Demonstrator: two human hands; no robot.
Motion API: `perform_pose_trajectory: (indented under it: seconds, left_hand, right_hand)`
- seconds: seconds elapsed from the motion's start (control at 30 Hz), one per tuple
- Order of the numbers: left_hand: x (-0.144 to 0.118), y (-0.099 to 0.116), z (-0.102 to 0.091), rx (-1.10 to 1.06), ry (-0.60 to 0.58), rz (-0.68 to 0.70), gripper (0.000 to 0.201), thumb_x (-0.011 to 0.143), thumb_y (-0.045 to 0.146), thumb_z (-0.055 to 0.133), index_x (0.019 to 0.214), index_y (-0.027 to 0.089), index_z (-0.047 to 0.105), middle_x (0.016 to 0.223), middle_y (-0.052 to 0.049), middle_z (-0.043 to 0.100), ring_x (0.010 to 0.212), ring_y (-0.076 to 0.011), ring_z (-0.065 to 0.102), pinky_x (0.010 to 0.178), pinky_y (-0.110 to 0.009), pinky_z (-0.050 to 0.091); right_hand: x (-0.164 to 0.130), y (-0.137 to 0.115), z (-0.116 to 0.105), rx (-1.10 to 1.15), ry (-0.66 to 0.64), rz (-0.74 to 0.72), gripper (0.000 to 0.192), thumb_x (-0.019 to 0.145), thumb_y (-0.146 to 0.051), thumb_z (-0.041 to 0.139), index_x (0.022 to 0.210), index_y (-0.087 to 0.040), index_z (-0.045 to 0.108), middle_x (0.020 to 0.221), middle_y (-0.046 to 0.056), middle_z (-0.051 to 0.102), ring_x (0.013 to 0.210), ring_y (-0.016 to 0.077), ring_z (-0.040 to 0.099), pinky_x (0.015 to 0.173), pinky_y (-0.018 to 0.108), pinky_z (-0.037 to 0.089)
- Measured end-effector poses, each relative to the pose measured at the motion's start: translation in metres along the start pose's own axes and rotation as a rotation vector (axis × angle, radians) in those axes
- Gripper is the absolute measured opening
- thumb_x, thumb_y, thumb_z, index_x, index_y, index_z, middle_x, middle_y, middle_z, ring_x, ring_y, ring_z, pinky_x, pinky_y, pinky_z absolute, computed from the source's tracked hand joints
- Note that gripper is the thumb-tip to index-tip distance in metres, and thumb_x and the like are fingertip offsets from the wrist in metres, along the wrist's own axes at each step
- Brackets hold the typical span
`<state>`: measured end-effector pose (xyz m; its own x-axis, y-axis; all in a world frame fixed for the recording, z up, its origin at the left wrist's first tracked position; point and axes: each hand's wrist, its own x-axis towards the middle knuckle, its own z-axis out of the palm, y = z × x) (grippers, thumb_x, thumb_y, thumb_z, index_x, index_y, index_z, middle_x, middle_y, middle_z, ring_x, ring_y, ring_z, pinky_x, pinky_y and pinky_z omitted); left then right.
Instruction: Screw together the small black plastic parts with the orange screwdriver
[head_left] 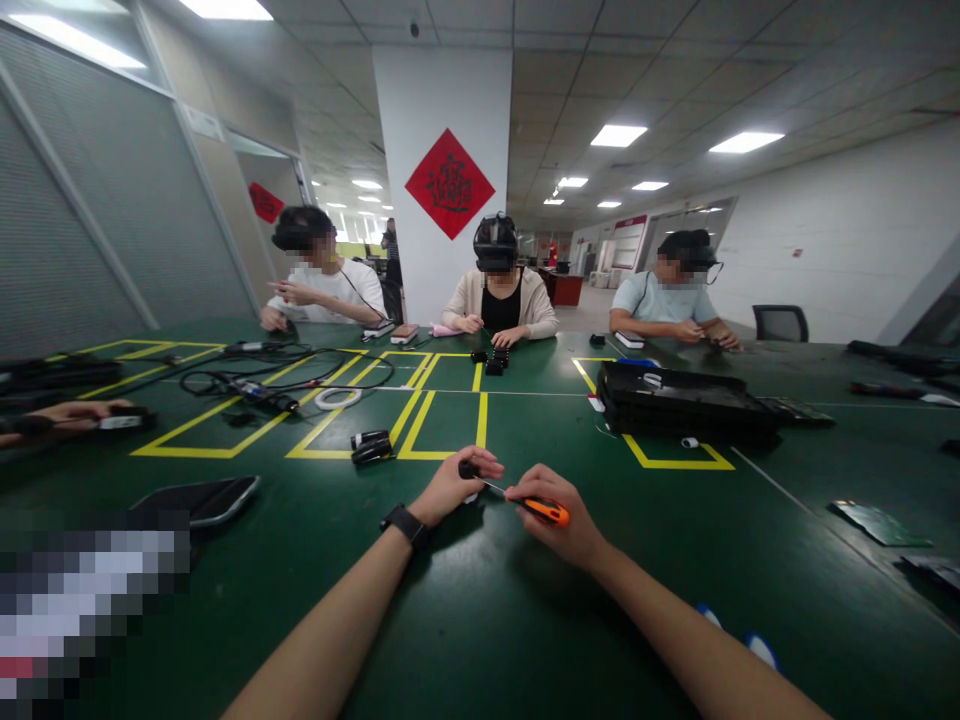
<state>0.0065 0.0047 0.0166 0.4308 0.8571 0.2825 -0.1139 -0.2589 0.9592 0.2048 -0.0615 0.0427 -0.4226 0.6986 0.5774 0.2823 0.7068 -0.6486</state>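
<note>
My right hand (556,508) grips a screwdriver with an orange and black handle (546,511), its thin metal shaft (493,487) pointing left. Between the fingers of my left hand (450,485) is a small black part (469,469), and the screwdriver's tip reaches up to it. Whether the tip sits inside the part I cannot tell. A bit of something white (471,497) shows under my left fingers. Both hands are just above the green table (480,600). Beyond my left hand lie two black cylindrical pieces (371,446), side by side.
A black case-like stack (675,400) lies to the right, with green circuit boards (879,522) farther right. Black cables (247,385) and a white tape ring (337,399) are at the left. Several people sit around the table; a co-worker's hand (75,415) reaches in from the left.
</note>
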Motion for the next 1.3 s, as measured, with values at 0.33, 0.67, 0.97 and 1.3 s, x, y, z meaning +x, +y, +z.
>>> perform_pose_trajectory:
  seconds: [0.33,0.67,0.97,1.3]
  left_hand:
    - [0.0,0.0,-0.001,-0.005,-0.01,-0.004,0.037,0.062,-0.001,0.052,0.096,0.013,0.051,0.099,-0.01,0.064,0.091,-0.0179,0.061,0.088,-0.038,0.044]
    - [0.0,0.001,-0.001,-0.011,-0.012,-0.011,0.036,0.062,-0.001,0.053,0.096,0.013,0.052,0.099,-0.01,0.064,0.091,-0.0178,0.061,0.089,-0.038,0.043]
    - [0.0,-0.003,-0.001,0.151,0.046,0.025,0.032,0.064,0.008,0.058,0.095,0.015,0.052,0.09,-0.005,0.062,0.084,-0.0146,0.059,0.083,-0.034,0.045]
    - [0.0,-0.013,0.003,0.415,0.223,0.116,0.027,0.063,0.013,0.06,0.086,0.017,0.046,0.081,0.002,0.056,0.075,-0.0107,0.055,0.075,-0.027,0.043]
  right_hand:
    - [-0.002,0.0,0.001,0.046,-0.012,0.076,0.021,0.079,-0.023,0.053,0.099,-0.018,0.058,0.089,0.004,0.06,0.081,0.0149,0.056,0.075,0.027,0.044]
    - [-0.003,0.0,0.0,0.05,-0.007,0.074,0.021,0.079,-0.024,0.052,0.099,-0.018,0.058,0.09,0.004,0.06,0.081,0.015,0.056,0.074,0.027,0.044]
    - [-0.003,0.008,-0.004,0.164,-0.06,0.13,0.027,0.079,-0.03,0.051,0.103,-0.018,0.057,0.093,0.005,0.057,0.075,0.0135,0.056,0.065,0.026,0.047]
    - [-0.006,0.033,-0.011,0.33,0.049,0.324,0.022,0.074,-0.026,0.055,0.094,-0.016,0.055,0.076,0.002,0.059,0.058,0.0102,0.056,0.051,0.023,0.049]
